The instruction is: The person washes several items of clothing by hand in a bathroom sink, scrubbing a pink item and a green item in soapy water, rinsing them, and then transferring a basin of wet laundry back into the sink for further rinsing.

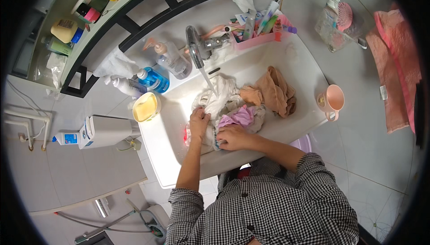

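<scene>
White sink (159, 153); left hand (199, 122) pinching white cloth (218, 102); right hand (235, 137) grip, can't tell; looks like rinsing; next move needs firm squeeze

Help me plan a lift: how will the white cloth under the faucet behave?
The white cloth should hang floppy, judging by its soft bunched folds. It is probably heavy for its size, since water from the faucet runs onto it. It seems unlikely to roll, lying slumped.

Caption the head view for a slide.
Left hand on white cloth, right hand by lilac cloth, in a sink, tap running.
</scene>
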Demonstrator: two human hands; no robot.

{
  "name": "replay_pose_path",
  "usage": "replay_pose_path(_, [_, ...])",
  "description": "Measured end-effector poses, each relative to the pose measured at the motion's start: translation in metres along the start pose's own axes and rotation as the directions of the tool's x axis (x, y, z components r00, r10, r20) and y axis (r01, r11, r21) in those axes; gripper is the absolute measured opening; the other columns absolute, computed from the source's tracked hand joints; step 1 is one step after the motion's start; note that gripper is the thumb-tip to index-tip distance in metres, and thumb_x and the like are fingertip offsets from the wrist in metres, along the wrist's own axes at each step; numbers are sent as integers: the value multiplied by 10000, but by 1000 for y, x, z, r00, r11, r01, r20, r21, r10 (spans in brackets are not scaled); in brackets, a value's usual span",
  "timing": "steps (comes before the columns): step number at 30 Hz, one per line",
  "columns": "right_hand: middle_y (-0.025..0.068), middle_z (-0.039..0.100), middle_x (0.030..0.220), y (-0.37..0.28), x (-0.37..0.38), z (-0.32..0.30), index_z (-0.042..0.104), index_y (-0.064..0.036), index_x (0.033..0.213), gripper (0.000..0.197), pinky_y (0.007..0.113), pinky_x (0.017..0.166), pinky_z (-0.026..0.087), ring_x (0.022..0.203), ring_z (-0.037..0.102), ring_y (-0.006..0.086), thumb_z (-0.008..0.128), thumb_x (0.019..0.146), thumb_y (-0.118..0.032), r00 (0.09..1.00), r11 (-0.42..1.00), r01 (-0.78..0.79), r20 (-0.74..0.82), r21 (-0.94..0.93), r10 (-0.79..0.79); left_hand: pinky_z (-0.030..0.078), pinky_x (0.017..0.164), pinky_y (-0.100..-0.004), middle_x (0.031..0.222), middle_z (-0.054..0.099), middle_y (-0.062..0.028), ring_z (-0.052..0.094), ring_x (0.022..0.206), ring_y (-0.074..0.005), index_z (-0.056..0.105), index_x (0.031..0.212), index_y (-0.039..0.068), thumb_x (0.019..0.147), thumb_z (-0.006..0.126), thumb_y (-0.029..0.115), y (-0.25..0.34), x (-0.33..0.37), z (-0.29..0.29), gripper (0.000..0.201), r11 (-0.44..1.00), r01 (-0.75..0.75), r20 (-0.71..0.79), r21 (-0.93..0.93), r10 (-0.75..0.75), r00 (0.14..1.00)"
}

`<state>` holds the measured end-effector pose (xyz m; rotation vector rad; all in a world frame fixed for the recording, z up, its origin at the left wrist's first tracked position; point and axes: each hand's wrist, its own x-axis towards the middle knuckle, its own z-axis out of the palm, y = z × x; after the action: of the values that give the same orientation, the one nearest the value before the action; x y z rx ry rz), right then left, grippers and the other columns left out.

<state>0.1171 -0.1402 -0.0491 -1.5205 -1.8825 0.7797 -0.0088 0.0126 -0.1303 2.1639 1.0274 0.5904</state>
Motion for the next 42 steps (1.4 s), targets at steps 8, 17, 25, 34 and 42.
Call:
replay_pose_path(8, [128, 551, 875, 41, -18, -126, 578, -41, 858, 172, 336, 765, 412, 763, 536, 265, 568, 726, -151, 859, 695, -475, -455, -540, 234, 431, 628, -224, 781, 521, -3, 480, 655, -80, 544, 817, 61, 814, 560, 147, 107, 23, -61, 87, 683, 358, 16, -637, -453, 892])
replay_pose_path(17, [188, 501, 1049, 66, -26, -77, 464, 7, 1073, 464, 380, 853, 387, 981, 486, 327, 624, 675, -169, 858, 841, -500, -247, -206, 450, 400, 781, -272, 1038, 530, -46, 489, 925, -130, 504, 1096, 71, 843, 542, 208, 166, 55, -55, 290, 348, 88, -31, -934, -321, 947])
replay_pose_path(25, [108, 590, 820, 76, -53, -109, 568, 24, 904, 263, 285, 630, 457, 727, 567, 164, 595, 684, -118, 671, 667, -567, -198, 484, 715, 320, 959, -337, 1367, 212, -180, 363, 1178, -321, 428, 1203, 26, 570, 745, 249, 95, -42, 2, 741, 972, -76, 403, 224, -21, 915])
replay_pose_path(34, [115, 474, 1085, -16, 76, -80, 450, -53, 1177, 576, 306, 875, 354, 1055, 426, 191, 656, 676, -250, 936, 783, -231, -90, 577, 342, 432, 780, -351, 975, 577, -161, 553, 880, -294, 576, 966, 36, 638, 682, 238, 67, -65, 15, 400, 999, 30, 200, -44, -21, 980])
replay_pose_path(42, [102, 534, 1044, 132, 26, -60, 482, -147, 1125, 540, 429, 784, 418, 988, 491, 307, 659, 632, -276, 856, 724, -498, -403, -477, 323, 442, 637, -234, 843, 539, -29, 523, 723, -122, 574, 842, 29, 580, 622, -71, 81, -57, -47, 284, 836, 65, -51, -546, -110, 993])
